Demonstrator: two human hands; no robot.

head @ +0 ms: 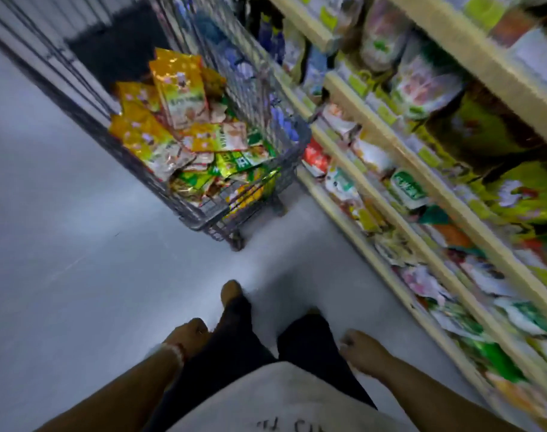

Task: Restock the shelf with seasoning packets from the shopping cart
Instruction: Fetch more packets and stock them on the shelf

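Down at the person's sides, both hands hang idle: the left hand (189, 336), a pale band at its wrist, has loosely curled fingers and an empty grip; the right hand (361, 350) likewise holds nothing, fingers relaxed, arm angled back. Ahead on the grey floor (63, 229) stands the shopping cart (203, 218), piled with yellow and green seasoning packets (178, 88). Just beside it on the right runs the shelf (378, 194), stocked, blurred.

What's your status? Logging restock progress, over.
Left hand and right hand empty, hanging loose at sides. Seasoning packets piled in shopping cart, ahead beside shelf. Floor between looks unobstructed.
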